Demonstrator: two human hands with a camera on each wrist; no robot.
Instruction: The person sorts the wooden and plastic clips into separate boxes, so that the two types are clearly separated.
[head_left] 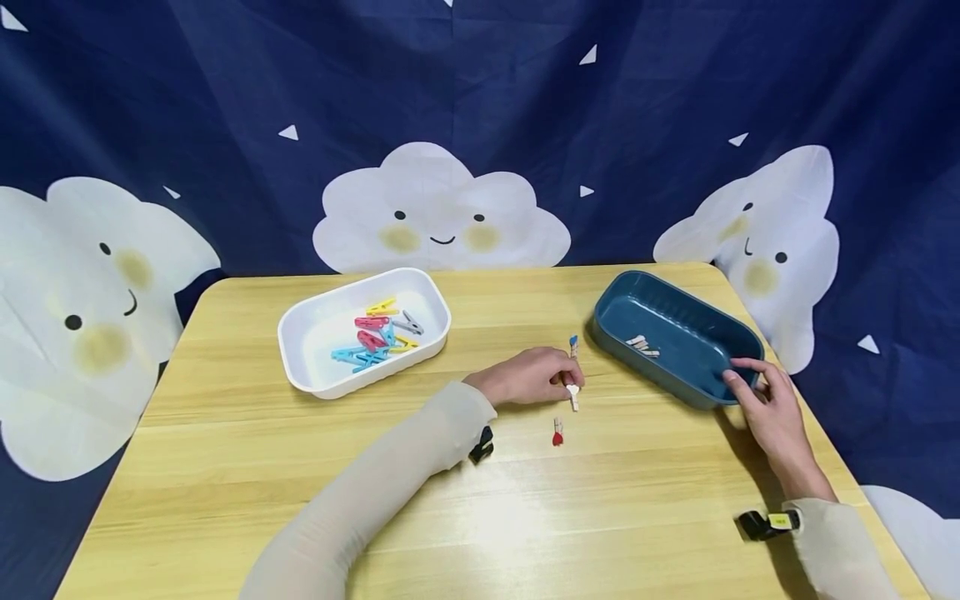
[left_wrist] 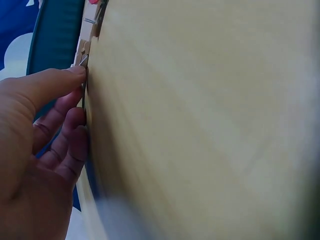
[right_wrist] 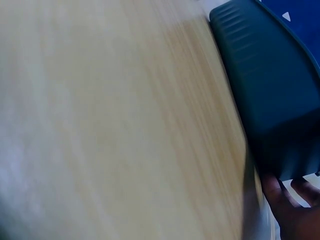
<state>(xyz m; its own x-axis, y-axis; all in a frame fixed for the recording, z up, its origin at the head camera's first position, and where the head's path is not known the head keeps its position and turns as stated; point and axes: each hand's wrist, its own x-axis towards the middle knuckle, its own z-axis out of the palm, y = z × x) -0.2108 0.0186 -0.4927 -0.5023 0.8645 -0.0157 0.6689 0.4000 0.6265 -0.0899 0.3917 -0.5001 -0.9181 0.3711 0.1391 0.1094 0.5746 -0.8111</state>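
My left hand (head_left: 536, 377) pinches a small wooden clothespin with a white heart (head_left: 573, 396) between thumb and fingertips on the table. In the left wrist view the thumb (left_wrist: 60, 80) lies against its wood near the wire spring. A clothespin with a blue heart (head_left: 573, 345) lies just beyond, and one with a red heart (head_left: 557, 432) lies nearer the front. At the right, my right hand (head_left: 772, 412) grips the near right end of a dark blue basin (head_left: 675, 379), thumb at the rim. Several small wooden clothespins (head_left: 642, 347) lie inside the basin.
A white basin (head_left: 318, 385) stands at the left back, holding several plastic clothespins (head_left: 371, 340) in yellow, red, blue and grey. The light wood table (head_left: 420, 533) ends at a dark blue cloth backdrop (head_left: 510, 100) with white clouds.
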